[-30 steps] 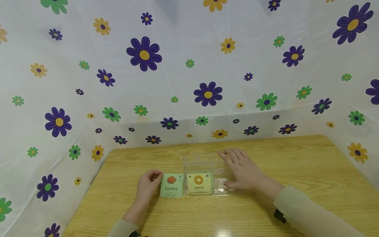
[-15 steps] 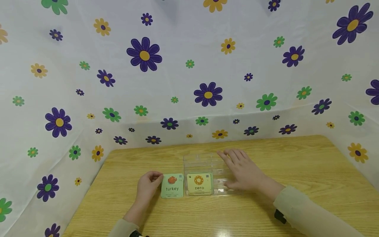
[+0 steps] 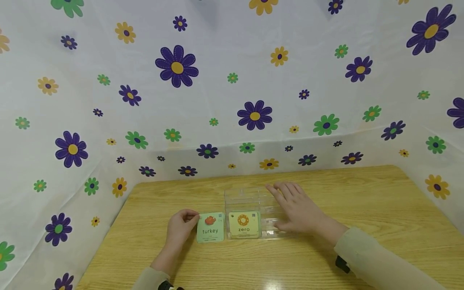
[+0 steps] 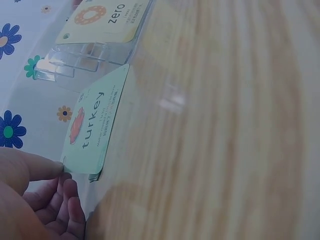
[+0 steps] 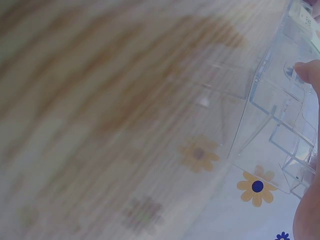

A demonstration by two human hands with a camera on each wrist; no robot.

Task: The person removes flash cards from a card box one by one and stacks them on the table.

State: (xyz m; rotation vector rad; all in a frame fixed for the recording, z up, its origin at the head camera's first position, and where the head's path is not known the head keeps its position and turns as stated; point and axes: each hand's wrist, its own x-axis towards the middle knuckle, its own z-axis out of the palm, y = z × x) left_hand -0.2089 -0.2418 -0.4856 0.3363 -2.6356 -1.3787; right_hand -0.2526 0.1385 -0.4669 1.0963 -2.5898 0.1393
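A: We find almost nothing moved since a second ago: the turkey card [image 3: 210, 237] has shifted very slightly at most, and both hands stay in place.

B: How does the grip stand?

A: We see the left hand [image 3: 181, 226] pinching the card's far left corner, thumb on the face, other fingers curled below. The card lies just right of that grip, word and picture up.

B: We also spot card edges [image 4: 94, 177] poking out from under it, near the thumb, in the left wrist view.

A: Beyond the card, further right of the grip, comes the clear box [image 3: 241, 204]. Whether the two touch, we cannot tell.

B: And in the box's section nearest the grip, we read the zero card [image 3: 244, 224], also face up.

A: The right hand [image 3: 299, 211]?

B: We have it spread over the box's end away from the grip, fingers extended, thumb tip on the plastic.

A: Below everything we see the wooden table [image 3: 232, 266]; beyond the grip, the flowered cloth [image 3: 214, 96].
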